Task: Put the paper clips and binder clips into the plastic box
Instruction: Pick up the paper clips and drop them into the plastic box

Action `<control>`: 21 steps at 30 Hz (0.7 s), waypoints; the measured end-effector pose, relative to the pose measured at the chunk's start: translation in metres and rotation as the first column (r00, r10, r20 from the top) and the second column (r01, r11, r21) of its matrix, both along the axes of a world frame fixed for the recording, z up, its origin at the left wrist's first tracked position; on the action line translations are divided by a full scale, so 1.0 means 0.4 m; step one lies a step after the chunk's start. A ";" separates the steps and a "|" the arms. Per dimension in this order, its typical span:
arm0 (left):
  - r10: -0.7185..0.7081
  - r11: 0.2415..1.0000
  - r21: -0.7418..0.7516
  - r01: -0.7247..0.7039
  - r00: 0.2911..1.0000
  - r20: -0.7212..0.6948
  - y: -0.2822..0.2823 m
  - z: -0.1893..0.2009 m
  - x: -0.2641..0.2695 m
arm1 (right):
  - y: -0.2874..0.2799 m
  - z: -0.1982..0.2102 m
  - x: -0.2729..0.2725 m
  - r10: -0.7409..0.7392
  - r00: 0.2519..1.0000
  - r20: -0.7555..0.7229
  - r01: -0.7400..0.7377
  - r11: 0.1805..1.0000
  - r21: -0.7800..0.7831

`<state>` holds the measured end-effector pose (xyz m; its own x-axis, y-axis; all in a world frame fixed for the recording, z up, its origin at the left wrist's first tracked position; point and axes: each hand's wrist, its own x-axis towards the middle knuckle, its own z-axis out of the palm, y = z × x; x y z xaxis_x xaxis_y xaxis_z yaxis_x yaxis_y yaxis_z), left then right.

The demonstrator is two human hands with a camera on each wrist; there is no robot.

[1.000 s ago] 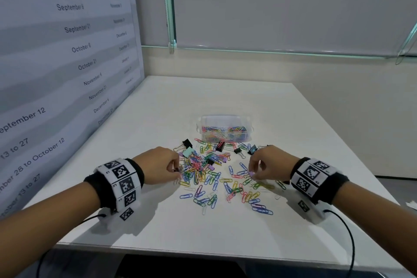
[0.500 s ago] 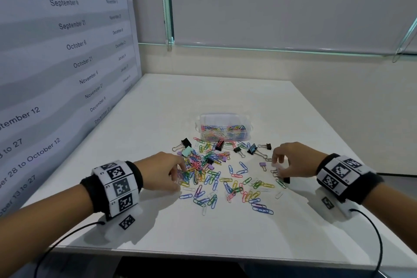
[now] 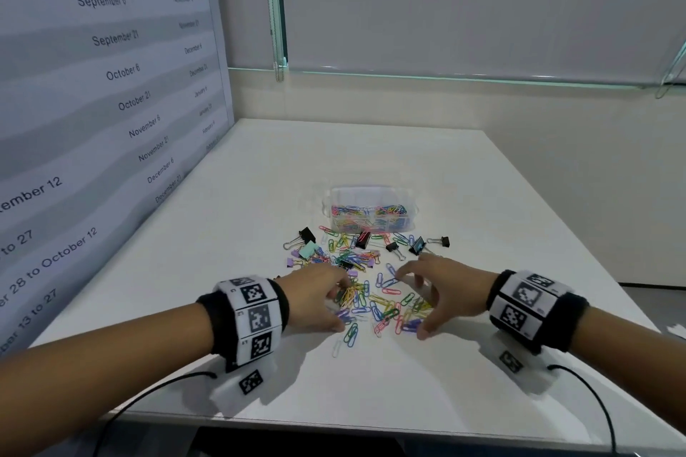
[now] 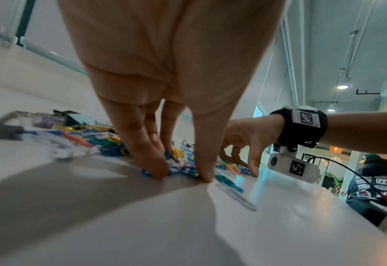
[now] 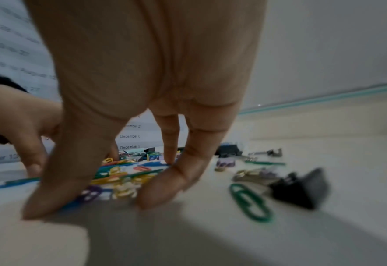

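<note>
A heap of coloured paper clips (image 3: pixel 375 302) lies on the white table (image 3: pixel 371 390), with black, mint and purple binder clips (image 3: pixel 362 239) scattered behind it. Further back stands the clear plastic box (image 3: pixel 371 211), open and holding several paper clips. My left hand (image 3: pixel 341 306) has thumb and fingertips (image 4: pixel 158 171) down on the heap's left side. My right hand (image 3: pixel 410 304) is spread over the right side, its fingertips (image 5: pixel 151 199) on the table with clips between thumb and fingers. Neither hand has lifted anything.
A large calendar board (image 3: pixel 92 104) stands along the table's left edge. A green paper clip (image 5: pixel 250 203) and a black binder clip (image 5: pixel 301 187) lie just right of my right hand. The table's front edge (image 3: pixel 334 430) is close to me.
My right hand has swung back left from the binder clips and spread over the heap. My left hand has slid right and nearer me into the clips, so the hands now face each other.
</note>
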<state>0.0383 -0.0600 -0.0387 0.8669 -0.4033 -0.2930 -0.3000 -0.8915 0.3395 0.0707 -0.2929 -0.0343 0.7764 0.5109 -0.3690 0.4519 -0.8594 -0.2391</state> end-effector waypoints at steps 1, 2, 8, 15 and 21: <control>-0.006 1.000 -0.018 0.006 1.000 0.007 -0.011 0.000 0.008 | 0.012 -0.001 0.007 -0.005 1.000 -0.001 0.005 1.000 0.027; -0.018 0.999 -0.035 0.018 1.000 0.019 -0.024 0.001 0.015 | 0.025 -0.002 0.013 -0.010 1.000 -0.007 0.010 0.999 0.051; -0.085 0.996 -0.033 0.088 0.992 0.092 -0.093 0.011 0.046 | 0.098 -0.006 0.035 0.028 0.999 0.032 -0.032 0.992 0.119; -0.016 0.995 -0.097 0.011 0.998 -0.054 -0.099 0.011 0.040 | 0.094 0.008 0.060 0.006 1.000 0.027 -0.009 0.992 0.122; -0.048 0.999 0.009 0.048 0.999 -0.013 -0.096 0.008 0.048 | 0.059 0.045 0.109 -0.107 0.989 -0.102 0.133 0.948 0.288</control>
